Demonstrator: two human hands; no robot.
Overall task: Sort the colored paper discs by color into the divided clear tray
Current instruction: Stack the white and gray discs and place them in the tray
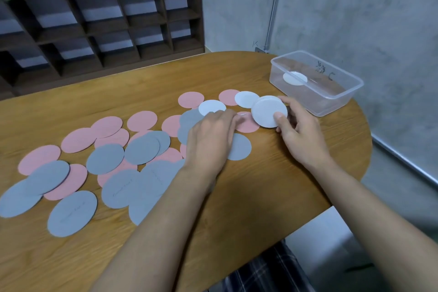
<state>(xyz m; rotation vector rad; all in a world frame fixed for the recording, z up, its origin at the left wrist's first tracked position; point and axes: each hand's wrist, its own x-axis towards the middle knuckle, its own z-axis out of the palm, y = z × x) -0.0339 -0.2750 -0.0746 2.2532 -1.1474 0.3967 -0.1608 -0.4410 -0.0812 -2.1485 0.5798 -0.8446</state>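
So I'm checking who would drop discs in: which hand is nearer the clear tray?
Right. The right hand, holding a white disc stack, sits just in front of the clear tray; the left hand rests farther left over the scattered discs.

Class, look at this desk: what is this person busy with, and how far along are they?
A person is sorting paper discs by colour. The right hand holds a stack of white discs, while the left hand reaches onto the loose discs beside it. Many pink discs and grey discs remain scattered on the wooden table. The clear tray holds only white so far.
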